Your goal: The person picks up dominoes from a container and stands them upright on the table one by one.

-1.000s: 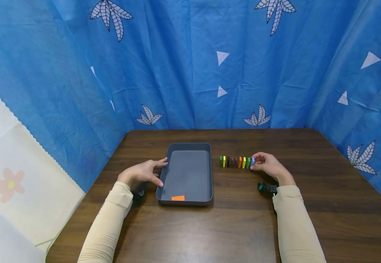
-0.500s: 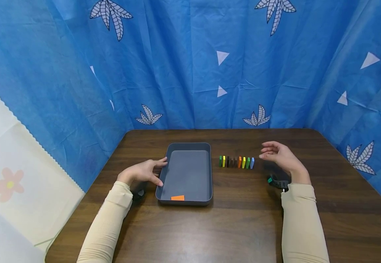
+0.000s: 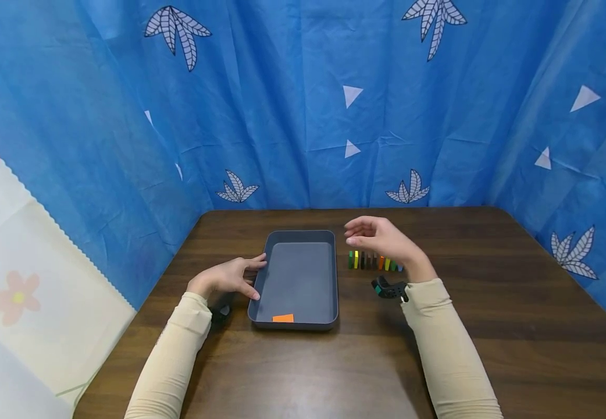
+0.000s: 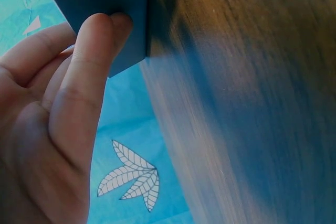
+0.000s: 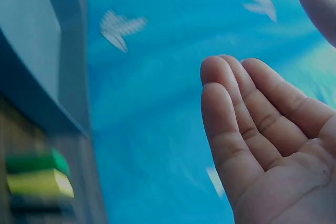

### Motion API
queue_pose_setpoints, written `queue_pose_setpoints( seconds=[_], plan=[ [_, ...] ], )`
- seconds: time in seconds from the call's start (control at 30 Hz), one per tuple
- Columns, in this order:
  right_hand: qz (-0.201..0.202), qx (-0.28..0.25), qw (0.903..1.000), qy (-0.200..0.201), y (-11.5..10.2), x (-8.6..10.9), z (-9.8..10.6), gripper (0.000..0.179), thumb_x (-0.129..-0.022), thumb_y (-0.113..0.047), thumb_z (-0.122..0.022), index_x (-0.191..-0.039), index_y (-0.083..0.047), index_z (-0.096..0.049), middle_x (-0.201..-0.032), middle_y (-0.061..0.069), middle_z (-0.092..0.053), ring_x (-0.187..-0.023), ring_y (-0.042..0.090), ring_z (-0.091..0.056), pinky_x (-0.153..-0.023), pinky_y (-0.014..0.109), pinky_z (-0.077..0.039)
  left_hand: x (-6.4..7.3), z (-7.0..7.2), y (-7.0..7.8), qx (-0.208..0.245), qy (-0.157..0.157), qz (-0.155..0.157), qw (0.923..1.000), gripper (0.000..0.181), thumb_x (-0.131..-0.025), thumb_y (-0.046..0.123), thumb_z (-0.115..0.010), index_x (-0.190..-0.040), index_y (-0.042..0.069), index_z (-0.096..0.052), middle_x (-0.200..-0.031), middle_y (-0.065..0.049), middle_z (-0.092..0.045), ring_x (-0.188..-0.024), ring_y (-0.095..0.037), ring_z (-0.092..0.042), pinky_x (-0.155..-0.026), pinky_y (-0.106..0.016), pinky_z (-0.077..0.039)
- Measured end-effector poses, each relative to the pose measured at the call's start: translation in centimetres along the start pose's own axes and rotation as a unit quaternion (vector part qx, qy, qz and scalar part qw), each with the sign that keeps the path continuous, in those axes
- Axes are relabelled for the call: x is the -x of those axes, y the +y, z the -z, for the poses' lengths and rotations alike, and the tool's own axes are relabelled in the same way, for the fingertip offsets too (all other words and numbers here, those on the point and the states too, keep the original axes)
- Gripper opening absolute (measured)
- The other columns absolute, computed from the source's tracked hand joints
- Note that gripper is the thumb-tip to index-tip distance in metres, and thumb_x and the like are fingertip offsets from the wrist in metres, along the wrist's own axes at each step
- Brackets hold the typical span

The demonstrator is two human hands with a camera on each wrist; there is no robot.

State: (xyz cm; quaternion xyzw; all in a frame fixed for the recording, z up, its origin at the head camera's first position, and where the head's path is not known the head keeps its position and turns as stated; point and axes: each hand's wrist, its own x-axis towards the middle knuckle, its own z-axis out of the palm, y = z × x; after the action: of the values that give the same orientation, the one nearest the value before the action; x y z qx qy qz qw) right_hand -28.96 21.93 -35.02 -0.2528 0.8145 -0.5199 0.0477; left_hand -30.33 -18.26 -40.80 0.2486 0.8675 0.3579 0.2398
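Note:
The shallow dark grey tray [image 3: 300, 279] lies on the table, an orange domino-like block [image 3: 283, 318] inside by its front wall. My left hand [image 3: 227, 276] touches the tray's left side with relaxed fingers. In the left wrist view, its thumb [image 4: 86, 72] rests against the tray's outer wall [image 4: 131, 51]. To the right of the tray, several thin coloured blocks stand upright in a row, with a yellow block [image 3: 356, 260] near the left end. My right hand [image 3: 384, 238] hovers over this row, fingers loosely bent and holding nothing, and partly covers the row's right half.
The brown wooden table [image 3: 303, 372] extends in front of the tray and to the right. Blue curtains [image 3: 292, 116] hang behind its far edge, and a pale flowered cloth [image 3: 20, 244] hangs at the left.
My right hand has let go of the blue block at the row's right end, drawn back to the right, then swung left above the row. The left hand stays at the tray.

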Motion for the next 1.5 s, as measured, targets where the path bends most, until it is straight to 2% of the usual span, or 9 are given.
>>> queue_pose_setpoints(
  seconds=[0.17,0.4,0.63,0.87,1.07,1.23,1.33,1.5],
  plan=[
    [0.009,0.012,0.9972,-0.073,-0.5,-2.4,-3.6,0.040,-0.095,-0.018,-0.069,-0.128,0.002,-0.061,-0.120,0.021,-0.068,-0.105,0.021,-0.067,-0.093,0.036,-0.058,-0.2,0.0,-0.1,0.001,0.000,-0.002,1.0000,0.098,-0.080,0.016,-0.085,-0.155,-0.006,-0.026,-0.168,-0.019,-0.010,-0.137,-0.044,-0.048,-0.105,-0.045,-0.051],
    [-0.004,0.020,0.9859,-0.166,-0.8,-4.3,-7.3,0.043,-0.093,-0.021,-0.072,-0.130,-0.001,-0.063,-0.123,0.016,-0.069,-0.107,0.018,-0.068,-0.099,0.037,-0.056,-0.3,0.0,0.1,-0.006,0.004,0.009,0.9999,0.097,-0.080,0.018,-0.086,-0.154,-0.005,-0.028,-0.168,-0.018,-0.012,-0.137,-0.044,-0.049,-0.105,-0.046,-0.051],
    [-0.009,0.031,0.9682,-0.248,-1.0,-6.4,-9.8,0.041,-0.092,-0.017,-0.073,-0.127,0.001,-0.064,-0.125,0.022,-0.068,-0.105,0.014,-0.069,-0.095,0.031,-0.058,-0.2,0.0,0.1,-0.005,0.004,0.009,0.9999,0.096,-0.081,0.018,-0.085,-0.155,-0.005,-0.028,-0.168,-0.019,-0.012,-0.138,-0.044,-0.047,-0.106,-0.047,-0.050],
    [-0.020,0.043,0.9433,-0.329,-0.1,-7.5,-12.4,0.043,-0.091,-0.013,-0.073,-0.128,0.006,-0.063,-0.122,0.019,-0.070,-0.102,0.010,-0.069,-0.095,0.026,-0.056,0.1,0.0,0.2,-0.003,0.001,0.005,1.0000,0.094,-0.082,0.016,-0.084,-0.154,-0.005,-0.029,-0.168,-0.018,-0.011,-0.138,-0.042,-0.047,-0.107,-0.046,-0.050],
    [-0.057,0.022,0.9273,-0.369,1.1,-7.7,-13.9,0.036,-0.092,-0.006,-0.071,-0.126,0.004,-0.066,-0.117,0.015,-0.073,-0.101,0.009,-0.069,-0.095,0.027,-0.057,-0.1,0.1,0.0,-0.004,-0.001,-0.003,1.0000,0.095,-0.081,0.015,-0.084,-0.154,-0.006,-0.028,-0.168,-0.019,-0.011,-0.138,-0.043,-0.048,-0.105,-0.045,-0.051],
    [-0.078,0.021,0.9134,-0.399,1.3,-7.6,-14.3,0.033,-0.092,-0.002,-0.068,-0.125,0.004,-0.066,-0.115,0.011,-0.074,-0.099,0.007,-0.069,-0.094,0.025,-0.057,-0.2,0.1,0.0,-0.002,-0.001,-0.001,1.0000,0.096,-0.081,0.017,-0.085,-0.154,-0.006,-0.028,-0.168,-0.019,-0.011,-0.137,-0.043,-0.048,-0.105,-0.045,-0.051],
    [-0.082,0.015,0.9073,-0.412,1.2,-7.7,-14.4,0.031,-0.092,-0.001,-0.067,-0.123,0.005,-0.067,-0.114,0.012,-0.074,-0.096,0.007,-0.069,-0.094,0.025,-0.057,-0.2,0.2,0.0,0.002,0.000,-0.001,1.0000,0.096,-0.080,0.016,-0.085,-0.154,-0.006,-0.028,-0.168,-0.018,-0.011,-0.137,-0.043,-0.049,-0.104,-0.044,-0.052],
    [-0.089,-0.004,0.8908,-0.446,1.3,-7.6,-14.6,0.030,-0.093,0.003,-0.065,-0.122,0.008,-0.065,-0.112,0.016,-0.074,-0.094,0.007,-0.070,-0.095,0.026,-0.057,0.0,0.1,0.1,0.000,-0.001,0.000,1.0000,0.096,-0.081,0.017,-0.085,-0.155,-0.006,-0.027,-0.168,-0.018,-0.011,-0.137,-0.043,-0.049,-0.104,-0.044,-0.052]
  ],
)
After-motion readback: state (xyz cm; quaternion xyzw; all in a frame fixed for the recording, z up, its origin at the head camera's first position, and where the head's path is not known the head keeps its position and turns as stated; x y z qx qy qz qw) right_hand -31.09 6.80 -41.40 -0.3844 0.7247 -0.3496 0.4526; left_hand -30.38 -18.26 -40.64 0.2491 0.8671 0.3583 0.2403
